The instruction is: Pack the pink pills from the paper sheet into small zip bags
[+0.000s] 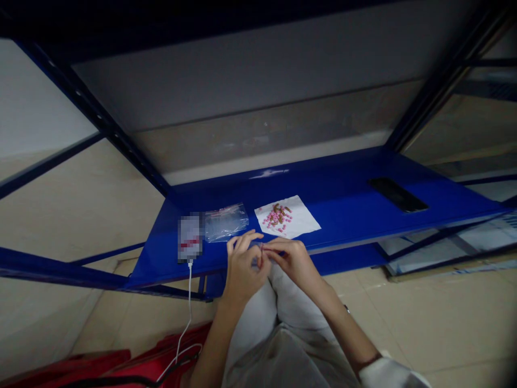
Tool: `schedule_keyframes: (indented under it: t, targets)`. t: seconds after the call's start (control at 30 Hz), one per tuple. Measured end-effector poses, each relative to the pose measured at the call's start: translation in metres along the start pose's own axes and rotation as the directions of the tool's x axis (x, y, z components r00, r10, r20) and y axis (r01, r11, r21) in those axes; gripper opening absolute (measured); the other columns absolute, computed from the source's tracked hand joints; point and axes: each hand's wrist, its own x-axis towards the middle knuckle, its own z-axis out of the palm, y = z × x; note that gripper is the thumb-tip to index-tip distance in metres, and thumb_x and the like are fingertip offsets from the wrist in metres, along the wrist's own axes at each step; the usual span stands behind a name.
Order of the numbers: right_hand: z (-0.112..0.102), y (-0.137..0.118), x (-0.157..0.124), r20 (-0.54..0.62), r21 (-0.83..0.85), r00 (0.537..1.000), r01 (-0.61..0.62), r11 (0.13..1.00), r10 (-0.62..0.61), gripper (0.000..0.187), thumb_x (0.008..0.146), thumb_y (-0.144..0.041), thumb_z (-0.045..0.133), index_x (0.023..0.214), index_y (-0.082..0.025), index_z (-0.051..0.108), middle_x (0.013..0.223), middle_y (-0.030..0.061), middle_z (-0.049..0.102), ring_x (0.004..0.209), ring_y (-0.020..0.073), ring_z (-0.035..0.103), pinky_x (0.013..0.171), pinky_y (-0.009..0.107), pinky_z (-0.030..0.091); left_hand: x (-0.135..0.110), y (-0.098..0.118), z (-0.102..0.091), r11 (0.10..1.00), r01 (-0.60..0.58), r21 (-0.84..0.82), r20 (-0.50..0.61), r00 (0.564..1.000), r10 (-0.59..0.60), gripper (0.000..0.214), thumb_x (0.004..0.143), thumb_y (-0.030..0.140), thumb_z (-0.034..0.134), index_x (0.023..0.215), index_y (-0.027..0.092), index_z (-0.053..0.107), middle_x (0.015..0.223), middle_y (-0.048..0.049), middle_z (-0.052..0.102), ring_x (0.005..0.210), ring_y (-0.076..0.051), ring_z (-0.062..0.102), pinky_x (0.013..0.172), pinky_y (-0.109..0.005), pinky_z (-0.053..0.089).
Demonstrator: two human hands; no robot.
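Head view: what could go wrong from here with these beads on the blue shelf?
The small item pinched between the left hand and right hand is at the front edge of the blue shelf, so a slip could drop it to the tiled floor. The loose pink and brown beads lie on a flat paper napkin, so a bump might scatter them. The white charging cable hanging off the edge could snag, dragging the pixelated phone.

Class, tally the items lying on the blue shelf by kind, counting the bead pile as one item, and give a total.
Blurred phone-like device: 1
Clear plastic bag: 1
White paper sheet: 1
Pile of pink and brown beads: 1
Black phone-like slab: 1
Total: 5
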Motion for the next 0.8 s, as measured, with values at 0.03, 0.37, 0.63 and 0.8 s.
schedule_keyframes:
  t: [0.03,0.37,0.63,0.8]
  targets:
    - [0.000,0.003,0.002,0.006,0.024,1.000,-0.026,0.999,0.026,0.016,0.076,-0.018,0.061,0.090,-0.020,0.069,0.084,0.0051,0.070,0.073,0.0159,0.064,0.065,0.025,0.050,0.002,-0.003,0.000,0.999,-0.024,-0.044,0.053,0.998,0.027,0.008,0.068,0.014,0.057,0.071,0.020,0.053,0.107,-0.0048,0.061,0.106,-0.022,0.051,0.091,-0.040,0.032]
    - [-0.019,0.042,0.026,-0.178,-0.029,0.982,-0.062,0.998,0.056,0.018,0.077,-0.034,0.060,0.079,-0.019,0.070,0.087,0.0059,0.069,0.077,0.0167,0.064,0.065,0.025,0.051,0.014,-0.047,0.038,0.997,-0.058,0.053,0.060,0.997,0.055,0.040,0.080,0.031,0.057,0.118,0.022,0.049,0.102,-0.0071,0.065,0.096,-0.020,0.057,0.092,-0.038,0.031]
    - [-0.040,0.073,0.017,-0.237,-0.366,0.965,-0.197,0.910,0.113,0.014,0.078,-0.031,0.059,0.084,-0.024,0.070,0.091,0.0033,0.068,0.082,0.0182,0.063,0.071,0.027,0.048,0.025,-0.059,0.063,0.998,-0.038,0.059,0.014,0.999,0.037,0.041,0.081,0.029,0.055,0.121,0.021,0.046,0.103,-0.0070,0.062,0.097,-0.020,0.055,0.089,-0.036,0.033]
    - [-0.035,0.074,0.019,-0.236,-0.432,0.962,-0.231,0.872,0.138,0.018,0.080,-0.033,0.056,0.088,-0.023,0.069,0.090,0.0033,0.067,0.074,0.0162,0.062,0.063,0.025,0.046,0.027,-0.060,0.066,0.997,-0.059,0.055,0.012,0.998,0.059,0.039,0.082,0.029,0.053,0.120,0.021,0.047,0.103,-0.0066,0.062,0.097,-0.019,0.055,0.089,-0.035,0.033]
